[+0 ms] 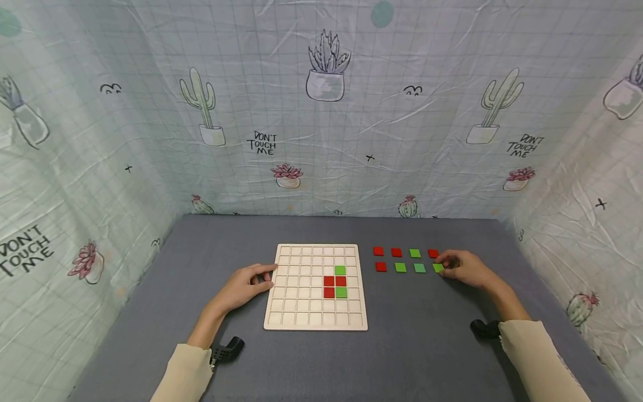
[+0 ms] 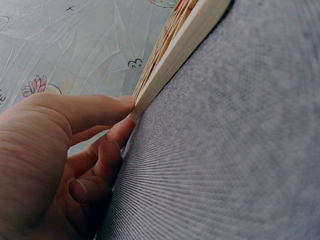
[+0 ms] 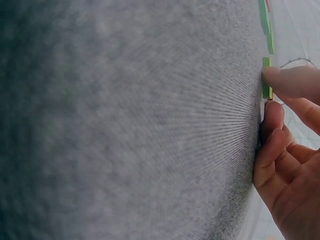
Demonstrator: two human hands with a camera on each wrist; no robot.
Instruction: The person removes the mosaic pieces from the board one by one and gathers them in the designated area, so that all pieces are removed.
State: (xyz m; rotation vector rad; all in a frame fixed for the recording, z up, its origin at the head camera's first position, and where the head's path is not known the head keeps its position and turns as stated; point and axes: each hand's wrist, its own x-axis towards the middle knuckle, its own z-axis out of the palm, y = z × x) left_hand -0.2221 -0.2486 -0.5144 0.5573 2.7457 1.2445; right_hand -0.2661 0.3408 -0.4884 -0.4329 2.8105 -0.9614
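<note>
A pale wooden grid board [image 1: 296, 304] lies on the table. Three red tiles [image 1: 329, 286] and two green ones sit together in cells right of its middle. My left hand [image 1: 246, 287] rests against the board's left edge, thumb and forefinger touching it at separate spots, the other fingers loosely bent. Right of the board, my right hand [image 1: 464, 269] has its thumb and forefinger around a light green tile [image 1: 438, 268] at the right end of the near row. In the right wrist view the thumb covers part of that green tile [image 3: 266, 90].
Loose tiles stand in two rows between board and right hand: the far row has a green tile [image 1: 414, 253] among red ones, the near row a red tile [image 1: 381, 267] and several greens. A patterned cloth [image 1: 321, 123] encloses the grey table [image 1: 422, 340] at back and sides.
</note>
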